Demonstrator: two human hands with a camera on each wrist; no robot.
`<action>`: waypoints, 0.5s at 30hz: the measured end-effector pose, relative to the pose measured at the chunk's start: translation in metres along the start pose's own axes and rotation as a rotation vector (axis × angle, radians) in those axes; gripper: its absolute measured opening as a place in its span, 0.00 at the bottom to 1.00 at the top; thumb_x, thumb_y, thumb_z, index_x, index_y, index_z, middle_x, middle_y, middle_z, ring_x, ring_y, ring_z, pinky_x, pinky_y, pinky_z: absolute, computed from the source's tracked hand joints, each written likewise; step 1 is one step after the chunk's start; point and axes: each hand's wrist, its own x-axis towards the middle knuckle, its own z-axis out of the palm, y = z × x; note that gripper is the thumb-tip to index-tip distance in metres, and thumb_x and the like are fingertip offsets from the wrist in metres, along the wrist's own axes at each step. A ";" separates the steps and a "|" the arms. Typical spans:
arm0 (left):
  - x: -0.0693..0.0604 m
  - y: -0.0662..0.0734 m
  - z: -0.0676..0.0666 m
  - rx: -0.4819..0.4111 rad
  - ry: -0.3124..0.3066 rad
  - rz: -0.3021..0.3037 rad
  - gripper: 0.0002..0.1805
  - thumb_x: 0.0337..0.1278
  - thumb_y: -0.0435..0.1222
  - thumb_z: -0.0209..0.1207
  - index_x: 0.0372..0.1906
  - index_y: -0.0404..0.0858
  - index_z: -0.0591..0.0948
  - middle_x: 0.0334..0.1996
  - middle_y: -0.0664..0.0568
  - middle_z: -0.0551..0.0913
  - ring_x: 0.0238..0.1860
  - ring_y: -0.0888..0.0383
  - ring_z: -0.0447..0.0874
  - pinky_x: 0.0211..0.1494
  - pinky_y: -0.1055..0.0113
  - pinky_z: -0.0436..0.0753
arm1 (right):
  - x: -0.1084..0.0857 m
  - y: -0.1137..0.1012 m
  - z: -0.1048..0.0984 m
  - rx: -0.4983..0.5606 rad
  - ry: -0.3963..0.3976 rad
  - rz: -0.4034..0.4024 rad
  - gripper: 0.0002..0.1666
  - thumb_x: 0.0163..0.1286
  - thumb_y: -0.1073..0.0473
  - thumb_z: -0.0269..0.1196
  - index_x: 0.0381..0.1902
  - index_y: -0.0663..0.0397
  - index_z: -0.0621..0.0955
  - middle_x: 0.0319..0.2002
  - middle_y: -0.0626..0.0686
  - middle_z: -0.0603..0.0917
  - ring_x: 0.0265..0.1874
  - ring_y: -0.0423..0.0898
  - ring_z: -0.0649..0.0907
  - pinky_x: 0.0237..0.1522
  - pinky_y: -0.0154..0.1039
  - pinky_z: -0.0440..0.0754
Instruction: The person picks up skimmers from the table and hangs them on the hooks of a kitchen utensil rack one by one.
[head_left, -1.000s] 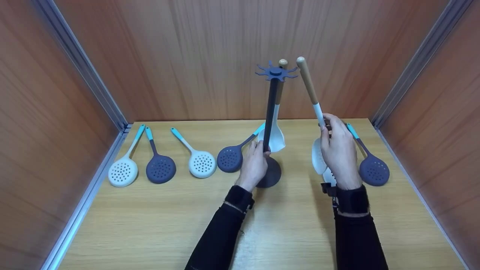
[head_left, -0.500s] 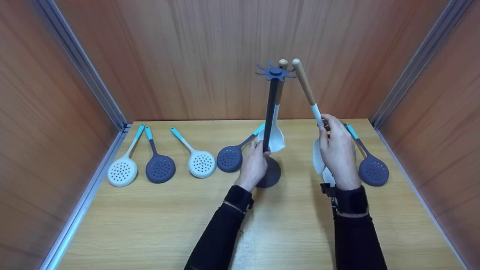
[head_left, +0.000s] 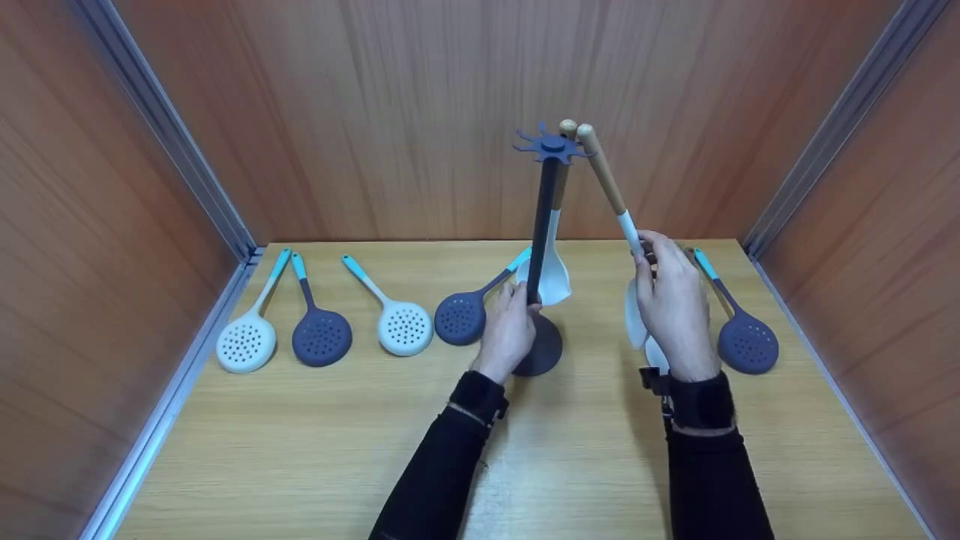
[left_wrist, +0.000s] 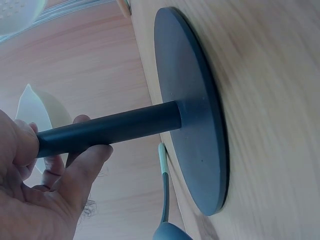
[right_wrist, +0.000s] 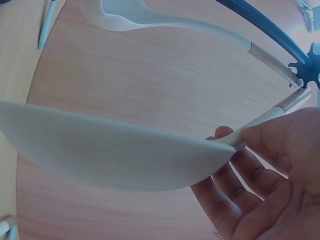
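My left hand (head_left: 508,334) grips the dark pole of an upright utensil stand (head_left: 543,225), fingers and thumb around it. The stand's round base (left_wrist: 192,115) rests on the table, and its top is a ring of curved hooks (head_left: 552,146). A white ladle (head_left: 553,274) with a wooden handle hangs from the far side. My right hand (head_left: 675,307) pinches the white neck of a skimmer (right_wrist: 115,150), its wooden handle slanting up. The handle's tip is close beside the hooks; whether it touches cannot be told. The skimmer's holes show in the left wrist view.
White skimmers (head_left: 246,343) and dark skimmers (head_left: 322,337) with turquoise handles lie spread along the table (head_left: 300,450). One dark skimmer (head_left: 748,343) lies at the right. Another white head (head_left: 656,354) is partly hidden under my right hand. Wooden panels (head_left: 420,105) enclose the back and sides.
The right hand has shifted slightly left, and the skimmer's handle tip has come left and a little down toward the hooks. The left hand and stand stay put.
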 end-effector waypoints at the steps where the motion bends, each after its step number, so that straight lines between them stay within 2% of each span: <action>1: 0.000 0.000 0.000 -0.001 0.001 0.000 0.05 0.88 0.34 0.64 0.53 0.36 0.86 0.46 0.41 0.84 0.48 0.44 0.87 0.55 0.48 0.91 | 0.000 0.000 0.000 0.000 -0.006 0.003 0.22 0.93 0.66 0.59 0.79 0.60 0.80 0.65 0.67 0.89 0.62 0.67 0.92 0.61 0.67 0.94; 15: 0.003 0.001 -0.001 -0.029 -0.084 -0.088 0.06 0.92 0.36 0.61 0.56 0.38 0.85 0.49 0.44 0.83 0.50 0.49 0.84 0.56 0.52 0.91 | 0.000 -0.003 0.003 -0.003 -0.070 0.003 0.21 0.94 0.65 0.59 0.78 0.59 0.79 0.66 0.67 0.89 0.64 0.67 0.91 0.61 0.68 0.94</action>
